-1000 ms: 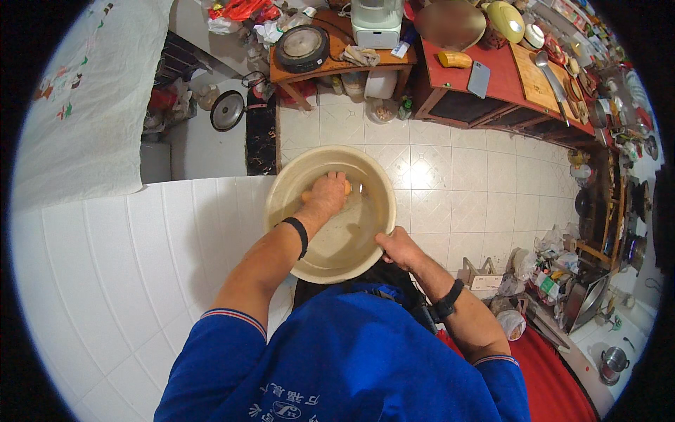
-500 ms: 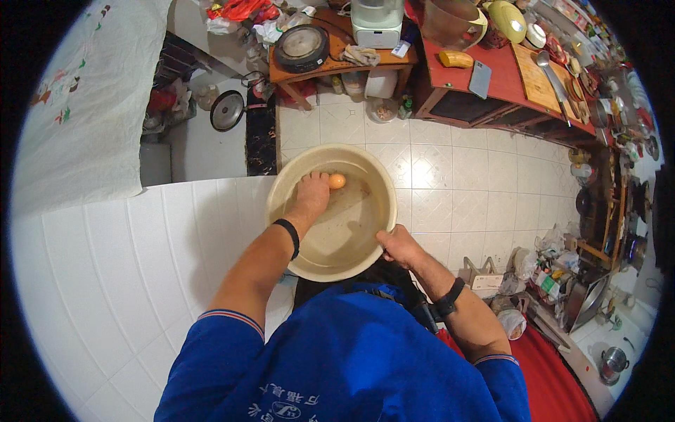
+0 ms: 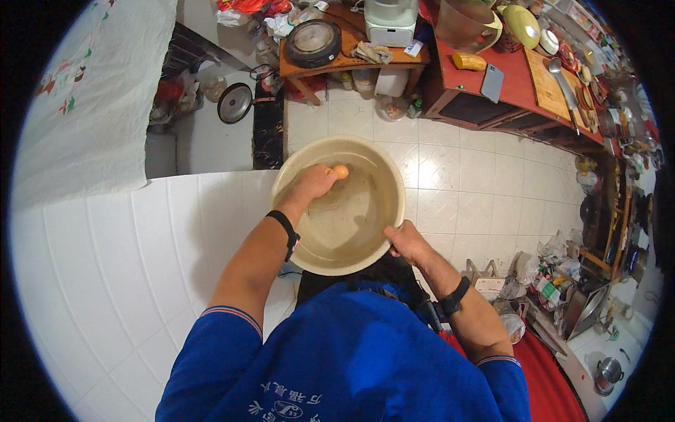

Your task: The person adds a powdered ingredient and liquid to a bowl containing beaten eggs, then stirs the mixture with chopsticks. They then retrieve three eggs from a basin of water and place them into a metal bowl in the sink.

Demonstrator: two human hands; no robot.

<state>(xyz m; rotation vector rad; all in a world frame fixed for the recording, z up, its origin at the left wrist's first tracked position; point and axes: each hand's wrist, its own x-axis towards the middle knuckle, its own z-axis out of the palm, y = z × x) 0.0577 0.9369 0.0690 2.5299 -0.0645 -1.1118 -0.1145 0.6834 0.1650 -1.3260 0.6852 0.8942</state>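
A wide cream-coloured plastic basin [image 3: 320,264] is in front of my body, its inside stained with dark specks. My left hand [image 3: 316,181] reaches into it from the left, fingers closed around a small orange, egg-shaped thing [image 3: 341,171]. The fingers partly cover this thing, so I cannot tell its exact kind. On the right, my right hand [image 3: 408,241] grips the basin's rim, with the thumb over the edge. Its other fingers are mostly hidden below.
A white ribbed surface [image 3: 126,246] spreads to my left. Beyond the basin lies a tiled floor [image 3: 457,169]. A low wooden table [image 3: 302,79] holds a black-rimmed wheel [image 3: 313,43]. On a red cabinet [image 3: 450,88] rest a phone [image 3: 492,83] and a cutting board [image 3: 552,86]. Bags [image 3: 524,271] crowd the right side.
My left hand has shifted slightly toward the basin's far side, its fingers now more around the orange thing. The whole view has shifted a little; my right hand stays on the rim.
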